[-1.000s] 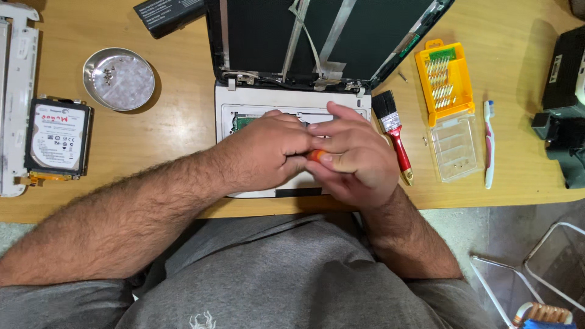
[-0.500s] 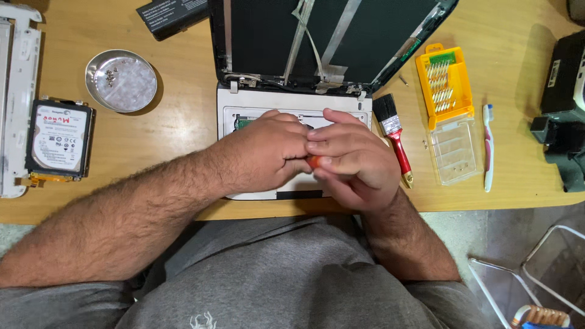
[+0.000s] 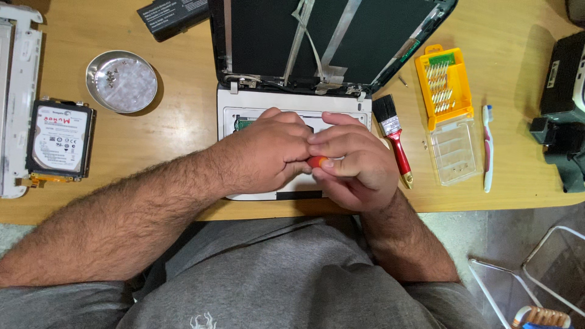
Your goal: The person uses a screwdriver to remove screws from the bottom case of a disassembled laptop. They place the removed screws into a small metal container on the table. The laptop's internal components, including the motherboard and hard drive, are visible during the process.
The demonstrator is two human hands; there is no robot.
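Both hands over opened white laptop base (image 3: 244, 116) on wooden surface (image 3: 177, 131) — right hand (image 3: 353, 164) closed around orange-handled screwdriver (image 3: 317, 162); left hand (image 3: 268, 152) curled, pinching its tip end.

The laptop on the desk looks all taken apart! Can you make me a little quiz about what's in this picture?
1. True or false: the round metal dish sits to the right of the laptop.
2. Which thing lies right beside the paintbrush? A) the hard drive B) the yellow bit case C) the battery
3. What colour is the tool handle pinched between the left hand and the right hand?

Key
1. False: it is to the left, with tiny screws inside.
2. B
3. Orange-red; the rest of the tool is hidden by the fingers.
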